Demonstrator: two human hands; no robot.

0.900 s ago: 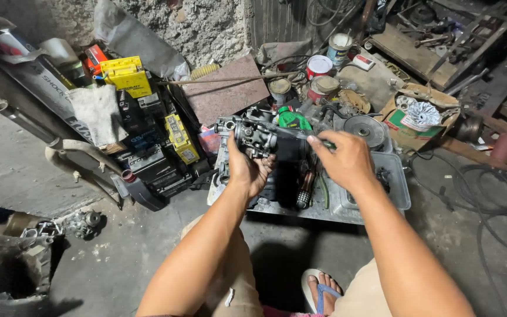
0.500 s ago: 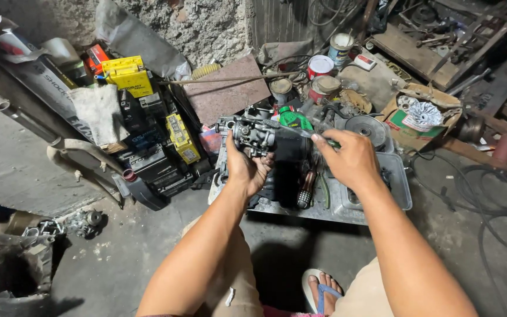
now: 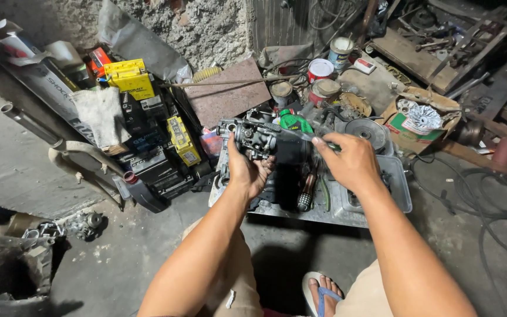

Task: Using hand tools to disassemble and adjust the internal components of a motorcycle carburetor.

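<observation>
My left hand (image 3: 247,170) grips a grey metal carburetor (image 3: 253,137) from below and holds it above a metal tray (image 3: 377,208). My right hand (image 3: 350,159) holds a screwdriver (image 3: 291,133) by its handle, and the shaft points left into the carburetor's side. Both hands hover over the tray, which lies on the concrete floor and holds several tools and dark parts. The screwdriver's handle is mostly hidden inside my fist.
Stacked black and yellow battery boxes (image 3: 148,126) sit at the left. Paint cans (image 3: 320,69) and a brown slab (image 3: 227,94) stand behind the tray. A cardboard box with a silver fan part (image 3: 421,117) is at the right, cables (image 3: 488,205) beyond it. My sandalled foot (image 3: 321,290) rests below.
Both hands have stayed on the carburetor and screwdriver, shifting only slightly over the tray.
</observation>
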